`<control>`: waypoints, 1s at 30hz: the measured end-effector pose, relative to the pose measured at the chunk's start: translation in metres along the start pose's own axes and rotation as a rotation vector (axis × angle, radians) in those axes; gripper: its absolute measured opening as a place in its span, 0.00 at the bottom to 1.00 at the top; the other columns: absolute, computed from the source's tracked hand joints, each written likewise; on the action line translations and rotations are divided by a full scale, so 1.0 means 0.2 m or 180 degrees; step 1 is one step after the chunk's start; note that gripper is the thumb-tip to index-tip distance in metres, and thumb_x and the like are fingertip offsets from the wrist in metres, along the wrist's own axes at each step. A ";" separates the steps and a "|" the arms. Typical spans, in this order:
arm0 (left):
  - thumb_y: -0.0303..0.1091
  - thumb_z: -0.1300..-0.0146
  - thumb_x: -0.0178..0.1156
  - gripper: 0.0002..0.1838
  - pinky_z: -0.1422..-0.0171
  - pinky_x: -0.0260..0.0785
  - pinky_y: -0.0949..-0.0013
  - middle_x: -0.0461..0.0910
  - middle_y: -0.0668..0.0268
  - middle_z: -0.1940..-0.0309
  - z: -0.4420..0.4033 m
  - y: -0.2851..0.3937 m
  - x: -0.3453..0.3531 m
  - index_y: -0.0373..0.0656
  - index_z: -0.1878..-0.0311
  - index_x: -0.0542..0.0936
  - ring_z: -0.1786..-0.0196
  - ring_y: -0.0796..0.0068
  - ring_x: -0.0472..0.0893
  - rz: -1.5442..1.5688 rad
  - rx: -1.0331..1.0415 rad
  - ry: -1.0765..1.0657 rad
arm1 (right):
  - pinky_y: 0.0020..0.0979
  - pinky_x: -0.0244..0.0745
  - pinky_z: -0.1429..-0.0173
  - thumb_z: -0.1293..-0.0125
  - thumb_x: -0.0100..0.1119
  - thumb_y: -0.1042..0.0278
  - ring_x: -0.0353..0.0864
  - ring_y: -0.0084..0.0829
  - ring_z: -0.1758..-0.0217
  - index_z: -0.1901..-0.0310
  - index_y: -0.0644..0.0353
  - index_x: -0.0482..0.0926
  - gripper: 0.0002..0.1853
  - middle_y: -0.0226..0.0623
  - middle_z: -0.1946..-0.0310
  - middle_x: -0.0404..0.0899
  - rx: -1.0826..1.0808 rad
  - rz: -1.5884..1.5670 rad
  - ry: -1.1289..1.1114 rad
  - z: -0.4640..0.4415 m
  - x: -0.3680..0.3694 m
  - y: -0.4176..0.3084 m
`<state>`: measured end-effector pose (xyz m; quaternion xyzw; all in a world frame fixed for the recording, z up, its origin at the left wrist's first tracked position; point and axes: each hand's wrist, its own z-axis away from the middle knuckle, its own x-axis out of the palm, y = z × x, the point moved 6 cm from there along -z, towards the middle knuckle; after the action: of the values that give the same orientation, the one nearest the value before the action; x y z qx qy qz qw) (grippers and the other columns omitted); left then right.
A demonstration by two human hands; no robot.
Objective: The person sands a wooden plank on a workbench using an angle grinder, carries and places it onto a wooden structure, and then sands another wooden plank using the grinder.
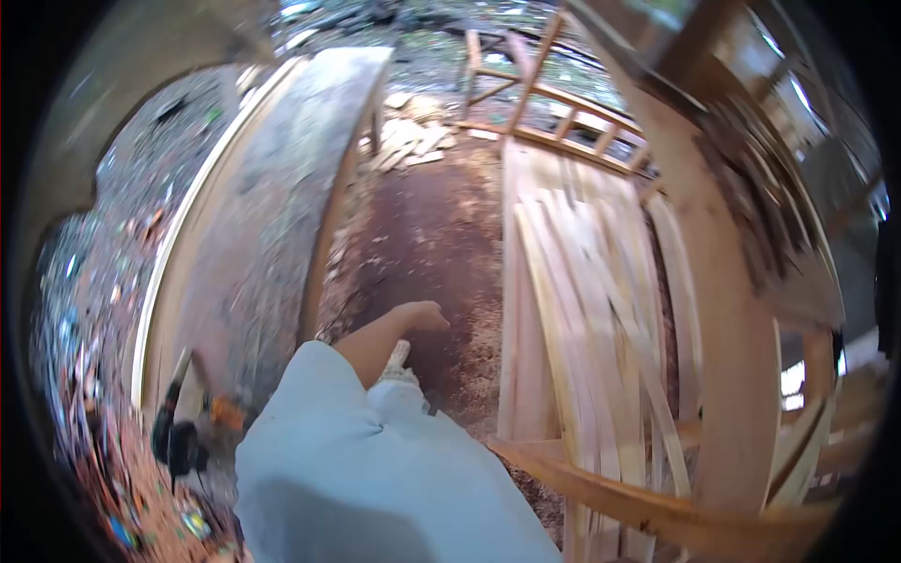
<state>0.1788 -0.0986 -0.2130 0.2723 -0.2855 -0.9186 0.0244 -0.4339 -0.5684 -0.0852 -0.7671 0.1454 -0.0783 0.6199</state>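
My left hand reaches out from the light blue shirt, over the dark brown ground between the bench and the boards. Its fingers are blurred, and whether they hold anything cannot be made out. Just below the wrist is a small whitish thing, too unclear to name. A dark power tool is at the near left end of the long wooden bench, beside an orange object. My right hand is not in view.
Long pale wood strips lie on wide boards at the right. A curved wooden piece crosses the lower right. Wooden frames and scattered offcuts are farther ahead. A broad upright plank stands at the right.
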 end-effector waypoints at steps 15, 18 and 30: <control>0.42 0.32 0.58 0.17 0.48 0.78 0.51 0.88 0.49 0.63 0.65 -1.47 -0.84 0.39 0.59 0.88 0.55 0.48 0.88 0.2408 -0.0896 0.5011 | 0.47 0.81 0.49 0.24 0.56 0.54 0.84 0.46 0.52 0.37 0.61 0.75 0.22 0.42 0.50 0.83 0.0911 0.1545 -0.4499 1.72 2.26 0.29; 0.41 0.30 0.55 0.17 0.47 0.77 0.47 0.87 0.48 0.64 0.83 -1.85 -1.01 0.38 0.61 0.88 0.55 0.46 0.87 0.3201 -0.1499 0.5428 | 0.47 0.81 0.49 0.24 0.56 0.54 0.84 0.46 0.52 0.36 0.60 0.75 0.23 0.42 0.50 0.83 0.0801 0.1786 -0.4815 1.90 2.59 0.21; 0.35 0.33 0.65 0.23 0.37 0.76 0.55 0.86 0.52 0.52 1.49 -3.19 -0.90 0.35 0.38 0.79 0.46 0.52 0.84 0.1972 -0.3291 0.6196 | 0.36 0.79 0.61 0.29 0.61 0.61 0.83 0.31 0.61 0.32 0.57 0.74 0.25 0.36 0.56 0.83 -0.0216 0.3139 -0.6300 3.05 4.04 -0.32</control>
<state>0.2490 0.6231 -0.2622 0.7433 0.2115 -0.2803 0.5693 0.5214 -0.2492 -0.2049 -0.3655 -0.1228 0.8294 0.4042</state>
